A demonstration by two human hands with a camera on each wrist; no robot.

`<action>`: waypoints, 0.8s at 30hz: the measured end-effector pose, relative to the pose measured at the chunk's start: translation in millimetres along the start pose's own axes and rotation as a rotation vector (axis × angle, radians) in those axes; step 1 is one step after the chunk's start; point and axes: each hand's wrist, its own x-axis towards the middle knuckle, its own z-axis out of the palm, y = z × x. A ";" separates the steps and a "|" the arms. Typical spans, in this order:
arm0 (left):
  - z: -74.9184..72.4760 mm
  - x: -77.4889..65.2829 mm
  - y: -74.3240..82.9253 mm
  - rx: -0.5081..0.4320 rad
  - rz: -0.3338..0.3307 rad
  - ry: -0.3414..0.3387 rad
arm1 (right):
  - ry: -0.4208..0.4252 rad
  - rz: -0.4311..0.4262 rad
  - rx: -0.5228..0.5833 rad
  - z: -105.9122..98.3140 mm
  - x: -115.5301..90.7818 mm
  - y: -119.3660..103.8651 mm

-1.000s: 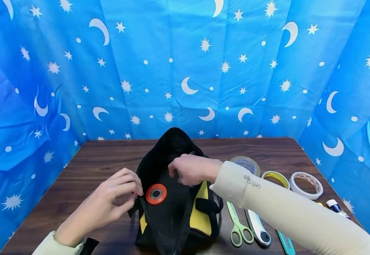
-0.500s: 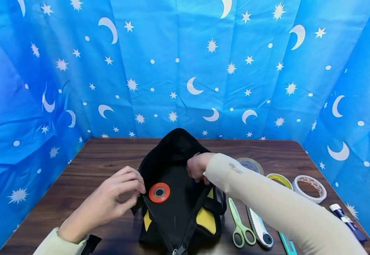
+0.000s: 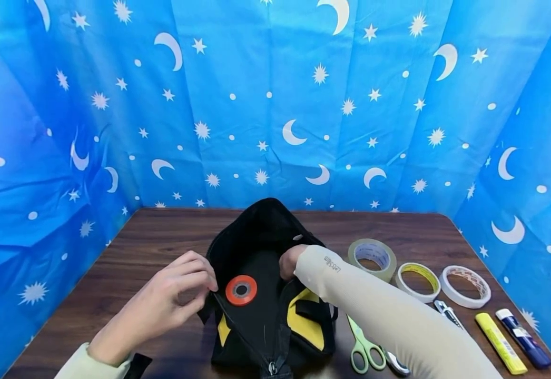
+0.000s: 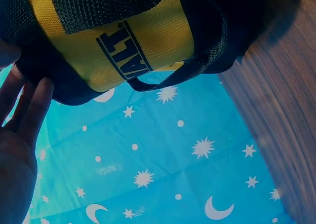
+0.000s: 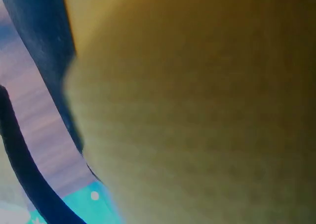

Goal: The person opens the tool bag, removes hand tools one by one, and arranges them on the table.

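Observation:
A black and yellow fabric tool bag (image 3: 266, 310) stands unzipped on the table in the head view. Its side in the left wrist view has a yellow panel (image 4: 143, 41) with black lettering. My left hand (image 3: 168, 295) pinches the left edge of the opening between thumb and fingers. Inside lies an orange disc (image 3: 241, 290) with a dark round centre, apart from both hands. My right hand (image 3: 291, 261) reaches into the right side of the opening. Its fingers are mostly hidden, so any grasp there cannot be made out. The right wrist view is mostly blocked by a blurred pale sleeve (image 5: 197, 135).
To the right lie clear tape (image 3: 386, 263), a yellow-cored tape roll (image 3: 403, 280) and white tape (image 3: 446, 284). Nearer are green scissors (image 3: 363, 348), partly hidden cutters (image 3: 446, 310), a yellow stick (image 3: 500, 342) and a blue white-capped tube (image 3: 524, 339). A blue curtain (image 3: 256, 105) surrounds the table.
My right hand has moved right and down, from over the middle of the opening into its right side. The left hand keeps its hold on the edge. The head view has shifted slightly.

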 end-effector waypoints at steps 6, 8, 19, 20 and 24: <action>1.2 -2.1 0.2 -0.001 -0.013 -0.004 | 0.261 0.227 0.523 4.7 0.4 -6.4; 1.8 -1.7 0.3 -0.007 -0.011 -0.008 | 0.355 0.249 0.633 0.6 -5.8 -9.4; 9.2 4.9 2.3 -0.011 0.020 0.002 | 0.717 0.089 0.679 -5.7 -105.3 -19.3; 9.1 5.6 2.3 -0.007 0.023 0.004 | 0.762 0.083 0.690 -3.2 -114.6 -18.3; 8.4 8.6 2.6 0.004 0.024 0.002 | 0.916 0.070 0.756 14.4 -145.8 -14.5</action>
